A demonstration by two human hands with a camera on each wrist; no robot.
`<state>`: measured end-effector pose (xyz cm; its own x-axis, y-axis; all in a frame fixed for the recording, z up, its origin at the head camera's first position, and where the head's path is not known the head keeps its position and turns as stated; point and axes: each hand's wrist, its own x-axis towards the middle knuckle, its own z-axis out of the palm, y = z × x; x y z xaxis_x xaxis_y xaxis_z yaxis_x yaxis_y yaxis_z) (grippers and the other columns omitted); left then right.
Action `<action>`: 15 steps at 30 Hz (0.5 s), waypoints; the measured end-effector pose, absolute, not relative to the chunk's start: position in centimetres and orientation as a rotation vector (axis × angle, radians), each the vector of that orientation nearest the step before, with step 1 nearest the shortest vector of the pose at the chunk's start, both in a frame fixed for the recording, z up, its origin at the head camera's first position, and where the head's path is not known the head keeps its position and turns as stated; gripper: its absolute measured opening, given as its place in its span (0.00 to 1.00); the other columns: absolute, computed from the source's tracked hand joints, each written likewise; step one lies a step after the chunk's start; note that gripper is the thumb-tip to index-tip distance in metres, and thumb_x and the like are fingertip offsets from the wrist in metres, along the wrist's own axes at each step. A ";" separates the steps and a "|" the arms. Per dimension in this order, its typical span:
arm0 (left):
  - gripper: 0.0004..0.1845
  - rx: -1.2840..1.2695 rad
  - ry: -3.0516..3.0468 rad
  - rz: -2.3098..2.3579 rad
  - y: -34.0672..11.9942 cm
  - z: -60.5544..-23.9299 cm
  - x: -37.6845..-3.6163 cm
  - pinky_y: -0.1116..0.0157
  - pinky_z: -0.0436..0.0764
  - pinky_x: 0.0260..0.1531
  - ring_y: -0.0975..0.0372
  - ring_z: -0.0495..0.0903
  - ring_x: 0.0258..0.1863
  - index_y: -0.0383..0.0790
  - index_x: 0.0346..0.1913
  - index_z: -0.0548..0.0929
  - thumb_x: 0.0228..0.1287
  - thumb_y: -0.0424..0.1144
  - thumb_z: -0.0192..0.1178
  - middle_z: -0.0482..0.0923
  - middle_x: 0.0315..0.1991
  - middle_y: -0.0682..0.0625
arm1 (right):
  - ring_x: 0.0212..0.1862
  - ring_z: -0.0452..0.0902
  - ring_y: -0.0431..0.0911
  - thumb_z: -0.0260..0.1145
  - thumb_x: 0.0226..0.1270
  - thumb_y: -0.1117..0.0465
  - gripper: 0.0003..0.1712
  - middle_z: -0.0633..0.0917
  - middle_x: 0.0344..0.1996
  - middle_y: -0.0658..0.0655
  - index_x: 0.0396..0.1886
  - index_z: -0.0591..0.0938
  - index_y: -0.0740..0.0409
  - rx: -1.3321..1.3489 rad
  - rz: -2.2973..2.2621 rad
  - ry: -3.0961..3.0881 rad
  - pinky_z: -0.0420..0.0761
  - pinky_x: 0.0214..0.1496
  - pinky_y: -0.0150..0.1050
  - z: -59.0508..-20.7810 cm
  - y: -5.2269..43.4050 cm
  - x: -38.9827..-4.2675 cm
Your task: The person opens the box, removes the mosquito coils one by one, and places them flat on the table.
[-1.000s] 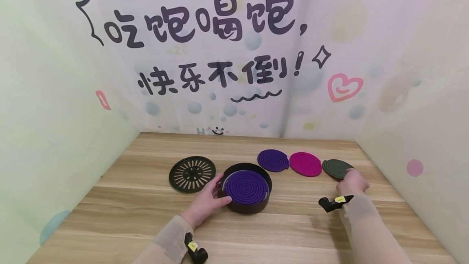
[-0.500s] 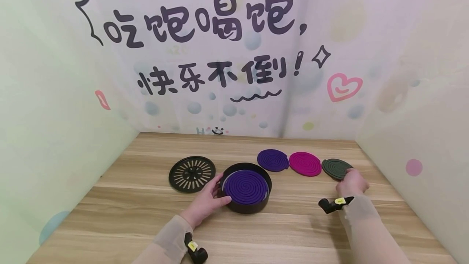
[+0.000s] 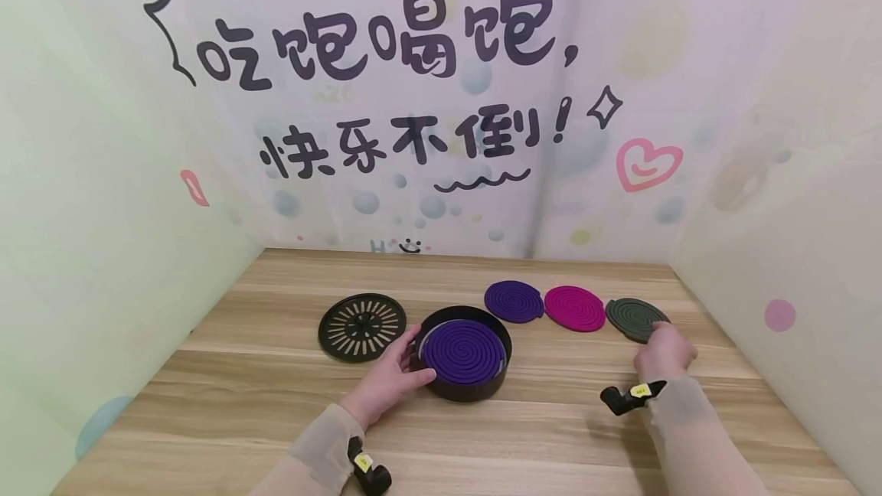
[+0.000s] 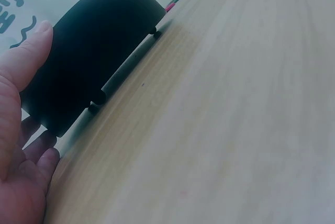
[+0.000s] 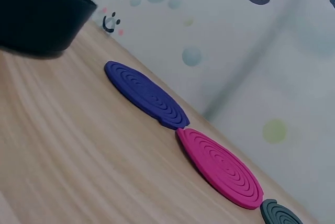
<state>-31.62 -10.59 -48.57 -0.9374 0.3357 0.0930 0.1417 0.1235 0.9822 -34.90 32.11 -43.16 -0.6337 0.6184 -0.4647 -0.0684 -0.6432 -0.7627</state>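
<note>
My left hand point(image 3: 389, 381) holds a round black mosquito coil holder point(image 3: 468, 393) by its left side, thumb point(image 4: 32, 56) on the near wall and fingers around the far side. Inside it lies a purple mosquito coil point(image 3: 463, 352). At the right, the fingertips of my right hand point(image 3: 666, 350) are at the near right edge of a dark green mosquito coil point(image 3: 635, 318). That hand's thumb is hidden, and I cannot tell whether it pinches the coil. The right wrist view shows only the far part of the green coil point(image 5: 280, 213), without the hand.
Left of the holder, a black slotted lid point(image 3: 361, 327) lies flat. A second purple coil point(image 3: 513, 301) and a magenta coil point(image 3: 575, 308) lie in a row with the green one. Behind the wooden table point(image 3: 482, 450) hangs a printed cloth backdrop point(image 3: 441, 197).
My right hand has drawn slightly toward me, showing more of the green coil's near right edge. The left hand and the holder stay in place.
</note>
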 end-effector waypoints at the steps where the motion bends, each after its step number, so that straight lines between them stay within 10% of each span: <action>1: 0.47 0.479 2.237 1.926 -10.6 -48.6 -31.6 0.48 0.59 0.67 0.41 0.55 0.70 0.37 0.75 0.52 0.59 0.39 0.69 0.50 0.73 0.33 | 0.69 0.46 0.33 0.56 0.68 0.66 0.44 0.49 0.74 0.42 0.76 0.43 0.48 -1.014 2.282 -1.053 0.55 0.67 0.23 -43.3 31.9 -34.8; 8: 0.46 0.476 2.237 1.930 -10.6 -48.7 -31.6 0.47 0.58 0.68 0.41 0.54 0.70 0.37 0.75 0.52 0.59 0.38 0.68 0.50 0.73 0.33 | 0.72 0.39 0.34 0.52 0.71 0.63 0.42 0.44 0.75 0.46 0.77 0.41 0.55 -0.843 2.293 -1.203 0.47 0.72 0.28 -43.7 30.2 -33.8; 15: 0.47 0.477 2.236 1.928 -10.6 -48.6 -31.6 0.47 0.59 0.67 0.41 0.55 0.70 0.36 0.75 0.52 0.59 0.39 0.69 0.51 0.73 0.32 | 0.60 0.63 0.43 0.51 0.73 0.60 0.40 0.55 0.71 0.58 0.76 0.43 0.60 -0.654 2.267 -1.524 0.63 0.65 0.33 -43.5 27.3 -33.8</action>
